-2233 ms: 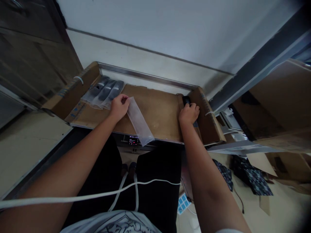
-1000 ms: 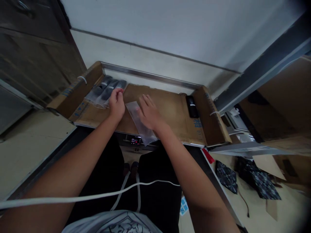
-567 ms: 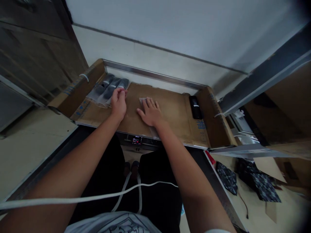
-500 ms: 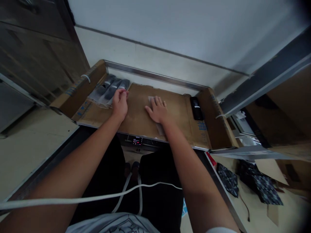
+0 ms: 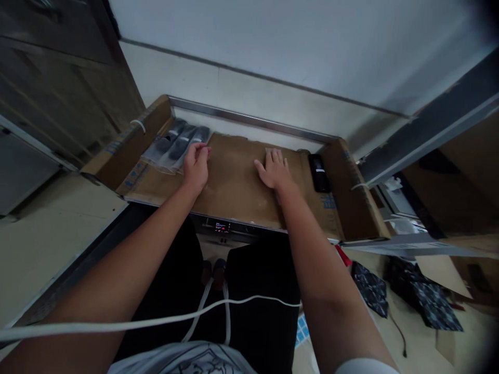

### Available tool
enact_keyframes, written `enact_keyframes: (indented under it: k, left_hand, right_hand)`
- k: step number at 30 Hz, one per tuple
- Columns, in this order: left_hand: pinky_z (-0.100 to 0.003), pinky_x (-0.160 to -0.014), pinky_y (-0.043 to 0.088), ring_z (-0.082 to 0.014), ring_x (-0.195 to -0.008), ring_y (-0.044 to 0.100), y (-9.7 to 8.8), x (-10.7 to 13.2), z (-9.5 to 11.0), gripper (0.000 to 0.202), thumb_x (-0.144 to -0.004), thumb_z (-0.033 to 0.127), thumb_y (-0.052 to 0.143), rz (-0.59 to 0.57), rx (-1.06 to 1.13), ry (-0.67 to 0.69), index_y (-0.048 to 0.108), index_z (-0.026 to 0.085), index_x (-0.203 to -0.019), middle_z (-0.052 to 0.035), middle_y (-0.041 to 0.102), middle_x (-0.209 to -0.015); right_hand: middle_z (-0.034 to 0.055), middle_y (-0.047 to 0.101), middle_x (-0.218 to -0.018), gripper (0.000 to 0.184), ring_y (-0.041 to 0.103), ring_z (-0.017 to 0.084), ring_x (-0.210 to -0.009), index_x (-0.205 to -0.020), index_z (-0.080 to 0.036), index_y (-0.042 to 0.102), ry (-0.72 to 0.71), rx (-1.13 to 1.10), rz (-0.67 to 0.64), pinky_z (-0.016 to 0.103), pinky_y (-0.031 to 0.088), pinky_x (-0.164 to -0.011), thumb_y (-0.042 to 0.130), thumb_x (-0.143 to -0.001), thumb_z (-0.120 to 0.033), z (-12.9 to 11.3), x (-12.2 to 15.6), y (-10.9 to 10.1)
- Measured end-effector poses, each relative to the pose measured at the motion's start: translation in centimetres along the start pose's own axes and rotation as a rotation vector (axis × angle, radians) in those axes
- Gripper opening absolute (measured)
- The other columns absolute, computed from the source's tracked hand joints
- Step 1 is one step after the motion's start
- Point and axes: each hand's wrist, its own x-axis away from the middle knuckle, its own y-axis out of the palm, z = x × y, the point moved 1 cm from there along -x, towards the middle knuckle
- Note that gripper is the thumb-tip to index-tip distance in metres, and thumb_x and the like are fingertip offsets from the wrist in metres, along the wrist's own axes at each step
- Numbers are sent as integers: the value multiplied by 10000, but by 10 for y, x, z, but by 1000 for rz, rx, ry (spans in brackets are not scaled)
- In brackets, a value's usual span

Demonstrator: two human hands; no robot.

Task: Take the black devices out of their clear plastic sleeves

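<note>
My left hand (image 5: 196,166) hovers at the left of the cardboard-lined tray (image 5: 237,179), its thumb and fingers curled together. Whatever they may hold is hidden. Beside it lie three dark, rounded objects in clear plastic bags (image 5: 181,143), each with a small white label. Right of the middle, my right hand (image 5: 275,170) rests flat, fingers stretched out. Under it lies a thin clear plastic sleeve (image 5: 267,151), mostly covered by the palm and wrist. Further right, a black oblong object (image 5: 319,174) with a white label lies near the tray's side wall.
Folded cardboard walls (image 5: 360,195) bound the tray at both ends. A white cable (image 5: 156,323) crosses in front of my body. A small lit screen (image 5: 222,227) sits below the front edge. Dark patterned bags (image 5: 432,304) lie at the lower right.
My right hand has slid to the right across the cardboard, and the clear sleeve has moved with it. My left hand has hardly shifted and stays curled.
</note>
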Motion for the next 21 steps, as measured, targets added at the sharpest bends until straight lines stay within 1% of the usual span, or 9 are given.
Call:
enact_keyframes:
  k: [2,6,9,11,13,15,17,19,21]
  left_hand:
    - [-343,-941,550,-190,-1032,665,0,0,0,178,-935,394,599,3,-6,-2,586,234,-1014,-62,682,-1030]
    - [-352,-940,551,-194,-1027,670,1,1,1,174,-936,384,587,-8,-22,1,582,232,-1021,-69,687,-1035]
    - [-363,-938,551,-201,-1035,670,1,1,1,177,-941,386,571,-11,-44,3,577,229,-1023,-76,687,-1038]
    - [-367,-941,547,-202,-1039,668,2,1,2,174,-944,385,559,-18,-67,8,575,228,-1018,-75,685,-1038]
    - [-366,-941,542,-197,-1017,667,3,1,3,147,-935,352,560,-29,-105,27,579,223,-1003,-69,684,-1026]
    - [-361,-939,538,-187,-973,665,4,3,5,100,-909,287,569,-50,-170,64,589,215,-975,-59,685,-997]
    - [-358,-937,535,-181,-938,659,6,5,8,79,-877,221,569,-84,-246,106,599,208,-949,-53,688,-977]
    - [-361,-936,535,-181,-923,657,7,8,11,101,-856,182,558,-125,-305,137,603,203,-944,-54,691,-980]
    - [-372,-929,540,-188,-917,658,8,12,15,127,-847,167,545,-161,-348,152,604,199,-956,-61,689,-995]
  right_hand:
    - [191,155,-1669,870,98,312,-1557,-1596,-60,212,10,-9,-17,545,111,-1245,147,-984,-674,2,-2,7]
    - [192,170,-1666,873,93,316,-1558,-1588,-63,237,30,-46,22,565,104,-1237,145,-979,-681,15,-9,15]
    - [219,211,-1650,843,127,335,-1549,-1571,-38,268,41,-52,68,585,122,-1228,173,-994,-646,19,-11,12]
    - [214,246,-1641,775,151,345,-1542,-1561,-60,302,14,-31,152,616,120,-1215,189,-1013,-596,16,-6,3]
    - [196,266,-1638,690,158,351,-1538,-1544,-91,348,-41,6,250,638,102,-1206,228,-1027,-532,6,2,-8]
    - [187,306,-1623,617,193,352,-1527,-1520,-99,395,-116,12,293,623,106,-1212,281,-1030,-457,-9,14,-19]
    - [198,385,-1577,579,285,344,-1491,-1491,-80,434,-185,-39,256,576,164,-1220,321,-1022,-400,-27,28,-23]
    - [214,440,-1534,574,358,334,-1452,-1462,-55,466,-211,-96,178,526,231,-1213,345,-1015,-395,-43,44,-18]
    - [216,423,-1546,593,336,340,-1465,-1454,-50,477,-191,-117,126,517,242,-1211,364,-1014,-430,-53,57,-8]
